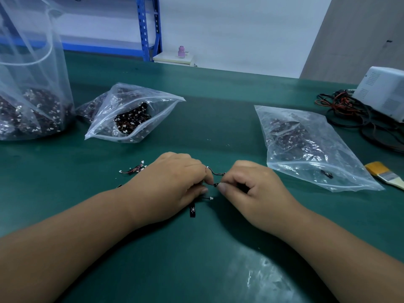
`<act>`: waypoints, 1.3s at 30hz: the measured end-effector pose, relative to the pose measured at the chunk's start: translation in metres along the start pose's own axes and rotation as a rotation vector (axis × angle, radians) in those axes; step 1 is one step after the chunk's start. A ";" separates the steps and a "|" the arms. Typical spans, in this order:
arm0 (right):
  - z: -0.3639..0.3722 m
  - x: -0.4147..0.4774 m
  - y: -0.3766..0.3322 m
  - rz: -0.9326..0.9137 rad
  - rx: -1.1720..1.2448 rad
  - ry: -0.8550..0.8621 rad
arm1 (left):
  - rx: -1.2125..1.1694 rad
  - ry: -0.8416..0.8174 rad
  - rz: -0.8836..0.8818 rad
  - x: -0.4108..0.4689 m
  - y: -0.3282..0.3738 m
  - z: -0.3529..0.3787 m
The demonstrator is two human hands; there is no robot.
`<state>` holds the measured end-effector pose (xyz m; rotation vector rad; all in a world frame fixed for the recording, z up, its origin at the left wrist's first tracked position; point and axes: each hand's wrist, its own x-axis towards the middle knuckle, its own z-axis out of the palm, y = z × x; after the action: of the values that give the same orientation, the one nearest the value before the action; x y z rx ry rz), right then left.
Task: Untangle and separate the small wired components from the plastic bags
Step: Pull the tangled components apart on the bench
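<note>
My left hand (175, 182) and my right hand (251, 186) meet at the middle of the green table, each pinching part of a small wired component (215, 174) with thin red-black wires strung between them. A black piece with a white connector (192, 209) hangs below my left hand. A few separated components (133, 169) lie just left of my left hand. An open zip bag (133, 114) full of components lies behind on the left. A flatter zip bag (306, 147) lies to the right.
A tall clear bag (30, 84) with more components stands at the far left. A white device (384, 90) with tangled cables (349, 112) sits at the right edge, and a brush (384, 174) lies near it. Blue shelving (148, 27) stands behind the table.
</note>
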<state>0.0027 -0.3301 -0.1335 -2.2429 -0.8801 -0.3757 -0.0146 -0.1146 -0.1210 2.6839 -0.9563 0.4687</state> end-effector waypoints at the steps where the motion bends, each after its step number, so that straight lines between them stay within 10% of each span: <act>1: -0.001 0.000 0.001 0.028 0.060 0.033 | 0.000 -0.002 -0.021 0.000 -0.001 0.001; 22: -0.003 0.005 0.011 0.387 0.151 0.215 | -0.022 -0.064 -0.121 -0.004 -0.001 -0.004; 39: -0.006 0.001 -0.005 0.262 -0.291 -0.144 | -0.043 -0.077 -0.097 -0.003 -0.004 -0.001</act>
<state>0.0000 -0.3314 -0.1265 -2.6435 -0.6212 -0.2338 -0.0145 -0.1098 -0.1216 2.7125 -0.8411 0.3234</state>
